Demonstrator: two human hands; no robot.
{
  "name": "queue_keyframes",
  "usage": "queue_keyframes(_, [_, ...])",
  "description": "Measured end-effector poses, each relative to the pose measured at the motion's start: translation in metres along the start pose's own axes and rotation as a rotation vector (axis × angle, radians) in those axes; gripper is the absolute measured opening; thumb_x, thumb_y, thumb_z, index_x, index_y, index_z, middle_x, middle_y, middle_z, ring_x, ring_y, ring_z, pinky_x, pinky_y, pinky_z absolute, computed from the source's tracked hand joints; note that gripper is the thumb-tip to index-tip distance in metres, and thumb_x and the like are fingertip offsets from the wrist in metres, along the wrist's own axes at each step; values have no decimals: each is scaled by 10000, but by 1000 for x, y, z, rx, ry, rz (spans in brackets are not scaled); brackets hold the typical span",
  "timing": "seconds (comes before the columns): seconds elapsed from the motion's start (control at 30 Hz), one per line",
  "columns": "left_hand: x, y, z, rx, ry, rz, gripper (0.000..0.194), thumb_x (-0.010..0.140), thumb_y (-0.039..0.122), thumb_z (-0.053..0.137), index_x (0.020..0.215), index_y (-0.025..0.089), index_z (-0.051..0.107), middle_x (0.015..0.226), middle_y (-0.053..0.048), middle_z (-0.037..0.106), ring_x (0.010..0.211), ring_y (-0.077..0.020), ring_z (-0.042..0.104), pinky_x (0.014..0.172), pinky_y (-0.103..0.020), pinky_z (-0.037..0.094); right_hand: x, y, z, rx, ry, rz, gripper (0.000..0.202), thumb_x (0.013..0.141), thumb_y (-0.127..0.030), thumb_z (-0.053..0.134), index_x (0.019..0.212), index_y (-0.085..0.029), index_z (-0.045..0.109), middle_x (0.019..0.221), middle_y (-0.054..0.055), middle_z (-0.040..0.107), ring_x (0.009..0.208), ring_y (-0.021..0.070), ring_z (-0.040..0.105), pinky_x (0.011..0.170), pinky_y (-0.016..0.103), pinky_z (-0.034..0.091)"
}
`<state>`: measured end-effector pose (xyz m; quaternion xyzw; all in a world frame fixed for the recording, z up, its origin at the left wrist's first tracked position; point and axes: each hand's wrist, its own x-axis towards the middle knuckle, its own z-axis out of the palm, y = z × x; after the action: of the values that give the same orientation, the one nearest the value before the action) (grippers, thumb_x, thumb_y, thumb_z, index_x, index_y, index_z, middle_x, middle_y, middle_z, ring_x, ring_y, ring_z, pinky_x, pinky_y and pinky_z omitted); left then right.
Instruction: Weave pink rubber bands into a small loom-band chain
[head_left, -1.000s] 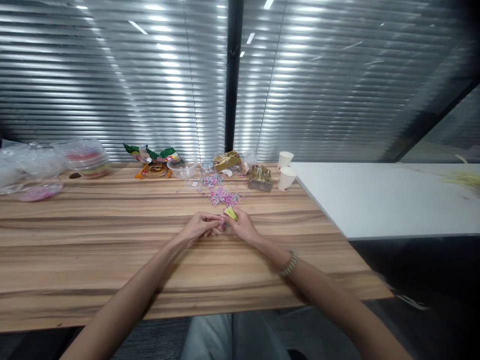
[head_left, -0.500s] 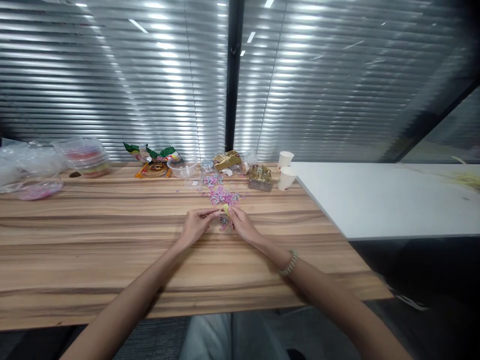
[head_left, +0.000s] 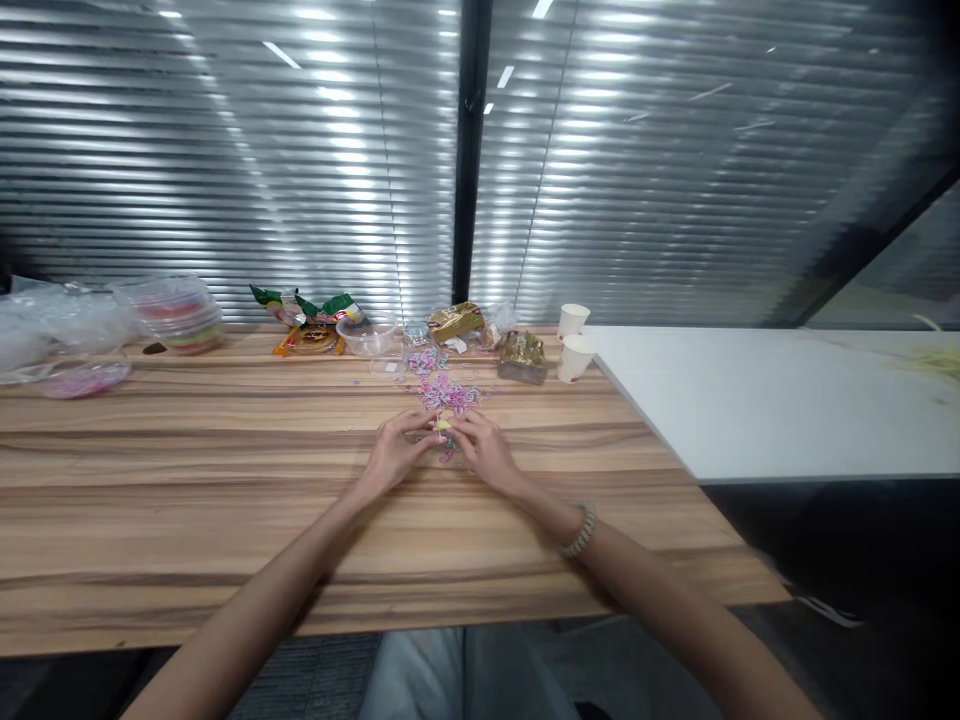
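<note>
A small yellow piece (head_left: 442, 425), too small to make out its kind, sits between the fingertips of both my hands, just above the table. My left hand (head_left: 394, 450) closes on its left side with thumb and fingers; a thin pale bit shows by those fingertips. From the right, my right hand (head_left: 484, 452) pinches the same piece. Below the fingertips lie a few small pink and grey-green pieces (head_left: 448, 454), partly hidden by the hands. Just beyond is a loose heap of small pink and purple link-like pieces (head_left: 448, 393).
A clear jar (head_left: 415, 336), a clear bowl (head_left: 367, 338) and gold packets (head_left: 523, 357) stand behind the heap. Two paper cups (head_left: 576, 358) are at the right. Snack packets (head_left: 311, 338) and stacked plastic tubs (head_left: 176, 315) lie left. A white table (head_left: 787, 400) adjoins the wooden one.
The yellow piece has tipped from upright to lying sideways and shifted slightly left. My hands have drawn closer together, and the left fingertips now meet the piece.
</note>
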<state>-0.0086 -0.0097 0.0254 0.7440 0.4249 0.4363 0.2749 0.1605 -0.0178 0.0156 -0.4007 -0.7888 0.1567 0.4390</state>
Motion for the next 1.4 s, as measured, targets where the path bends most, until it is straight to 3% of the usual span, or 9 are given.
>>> queue_keyframes(0.33, [1,9,-1,-92,-62,-52,306,666,322,666,943,192,674,985,-79,654,911,-216,581,832,-313,435,-2,3,6,-25,-22,-124,214,865,-141,413,872,-169,625,827,70,544,783,171,485,685,284,402])
queue_keyframes(0.53, [3,10,-3,-101,-98,-120,343,663,365,654,946,172,677,983,-82,667,900,-235,595,809,-312,443,-2,0,2,37,38,-133,204,859,-154,428,896,-158,629,814,70,567,778,168,502,682,275,401])
queue_keyframes(0.67, [3,8,-4,-49,-134,-147,295,715,386,596,903,181,694,935,-72,683,843,-232,616,745,-286,453,0,-2,0,107,103,-20,186,851,-171,452,857,-148,636,797,61,604,753,162,522,687,267,395])
queue_keyframes(0.83, [3,15,-6,70,-120,-46,231,759,361,550,822,196,699,836,-59,688,762,-196,599,672,-257,436,4,6,2,260,162,219,216,840,-275,463,794,-149,632,737,41,606,722,161,531,678,258,395])
queue_keyframes(1.0, [2,23,-7,-79,-102,22,182,752,329,573,759,183,682,834,-67,663,831,-196,575,794,-289,416,6,10,7,592,111,379,313,788,-419,496,631,-151,535,533,-17,436,518,109,409,499,217,337])
queue_keyframes(1.2, [-1,21,-8,-404,-129,-132,193,691,336,635,664,148,664,814,-85,662,813,-211,585,774,-307,430,6,3,10,924,29,487,369,687,-511,578,631,-161,478,560,-21,395,515,96,372,465,219,387])
queue_keyframes(1.4, [2,19,-1,-593,-169,-332,228,689,340,608,587,140,575,586,-7,556,608,-128,516,626,-234,408,6,1,11,865,67,476,355,697,-499,570,630,-158,494,554,-22,406,515,98,386,481,227,394])
